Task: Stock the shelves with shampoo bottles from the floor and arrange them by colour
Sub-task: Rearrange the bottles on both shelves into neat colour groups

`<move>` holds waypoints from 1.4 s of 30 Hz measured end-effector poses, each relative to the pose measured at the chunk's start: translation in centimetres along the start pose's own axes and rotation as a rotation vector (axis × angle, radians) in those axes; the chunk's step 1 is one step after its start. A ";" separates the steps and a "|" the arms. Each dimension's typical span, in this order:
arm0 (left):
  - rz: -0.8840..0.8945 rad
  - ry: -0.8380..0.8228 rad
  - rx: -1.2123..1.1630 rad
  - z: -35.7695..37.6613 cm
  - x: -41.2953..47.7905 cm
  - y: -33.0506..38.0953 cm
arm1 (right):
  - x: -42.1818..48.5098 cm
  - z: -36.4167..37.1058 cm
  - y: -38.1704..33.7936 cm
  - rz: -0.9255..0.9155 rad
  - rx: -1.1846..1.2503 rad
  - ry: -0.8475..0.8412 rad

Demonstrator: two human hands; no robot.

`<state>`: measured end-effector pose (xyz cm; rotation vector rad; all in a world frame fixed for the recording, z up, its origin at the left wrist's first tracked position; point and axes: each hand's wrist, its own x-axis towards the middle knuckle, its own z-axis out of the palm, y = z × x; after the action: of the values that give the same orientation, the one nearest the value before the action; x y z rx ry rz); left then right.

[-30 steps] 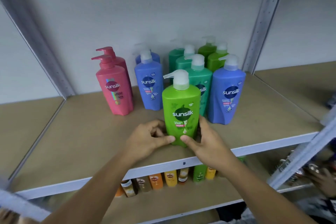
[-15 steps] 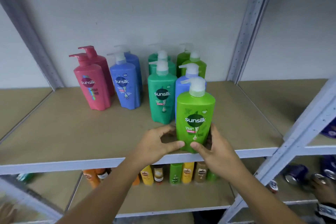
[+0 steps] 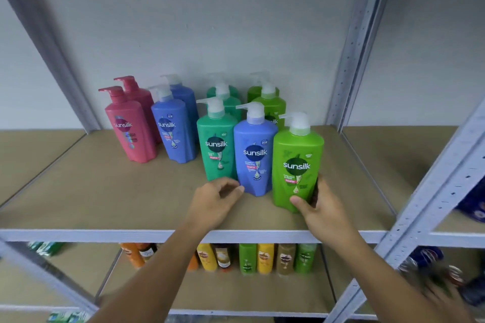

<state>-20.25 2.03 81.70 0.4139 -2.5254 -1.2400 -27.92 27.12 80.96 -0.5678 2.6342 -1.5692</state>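
A light green shampoo bottle (image 3: 297, 162) stands at the front right of the group on the tan shelf board (image 3: 105, 191). My right hand (image 3: 322, 211) grips its lower right side, thumb on the front. My left hand (image 3: 214, 202) hovers with loosely curled fingers beside the base of a front blue bottle (image 3: 254, 157) and holds nothing. Behind stand two pink bottles (image 3: 131, 136), two blue bottles (image 3: 173, 134), teal bottles (image 3: 216, 149) and more light green bottles (image 3: 271, 106), in rows by colour.
A grey metal upright (image 3: 446, 191) crosses the right side, another (image 3: 351, 65) stands behind the bottles. The lower shelf holds several small orange, yellow, green and brown bottles (image 3: 248, 258). Blurred cans (image 3: 430, 257) and another person's hand (image 3: 441, 294) lie lower right.
The light green bottle has shifted right, beside the front blue bottle. My left hand has let go of it and drawn left; my right hand still holds it.
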 end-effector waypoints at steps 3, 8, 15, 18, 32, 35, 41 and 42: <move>-0.046 0.089 -0.054 0.6 0.4 0.0 | 1.8 -0.6 0.5 0.010 -0.003 -0.011; -0.015 0.193 -0.056 1.7 0.5 1.2 | 5.2 -0.7 1.3 -0.012 0.005 -0.030; -0.022 0.355 0.024 4.6 -0.5 3.7 | 8.3 0.3 2.0 -0.039 0.069 -0.076; -0.022 0.379 0.059 5.7 -0.5 4.7 | 8.9 0.8 2.1 -0.061 0.103 -0.081; -0.077 0.448 0.218 7.0 -0.3 5.8 | 9.0 0.8 2.3 -0.095 0.054 -0.094; -0.061 0.454 0.198 6.6 -0.9 5.5 | 9.2 0.8 2.3 -0.076 0.033 -0.110; -0.040 0.428 0.127 4.8 -2.2 3.9 | 9.5 1.4 2.1 -0.079 0.058 -0.129; -0.041 0.417 0.115 4.5 -2.3 3.7 | 9.6 1.5 2.1 -0.079 0.069 -0.135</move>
<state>-20.29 8.27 81.71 0.6760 -2.2423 -0.9091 -37.21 23.65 79.99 -0.7530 2.4790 -1.5745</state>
